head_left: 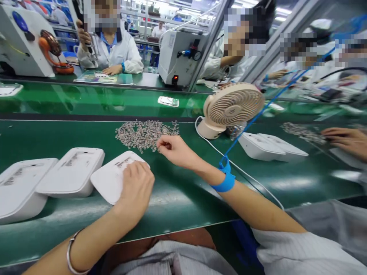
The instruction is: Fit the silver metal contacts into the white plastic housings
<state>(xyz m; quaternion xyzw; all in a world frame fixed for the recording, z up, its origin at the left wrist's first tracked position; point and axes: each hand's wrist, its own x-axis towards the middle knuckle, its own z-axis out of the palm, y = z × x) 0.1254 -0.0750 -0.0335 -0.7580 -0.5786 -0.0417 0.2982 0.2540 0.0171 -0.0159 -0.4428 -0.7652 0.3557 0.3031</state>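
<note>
You have three white housings [69, 181] in a row across the left of the frame on the green surface [177, 202]. Your left hand [138, 187] lies on the rightmost one, left of center; its fingers bend over the right side, though you cannot tell whether they grip it. Your right hand [175, 151] is at the lower right edge of one pile of small metal parts [140, 133] in mid-frame, too many to count; thumb and forefinger are drawn together, and whether a part sits between them is hidden. You wear one blue wristband [225, 183] and one silver bangle [69, 254]. Right of center stand one beige fan [233, 106] and two overlapping white cases [262, 147]. One co-worker's hand [348, 141] touches a second pile [304, 133] at far right. The fan's hub bears one mark, unreadable; the housings' dark markings are equally illegible.
</note>
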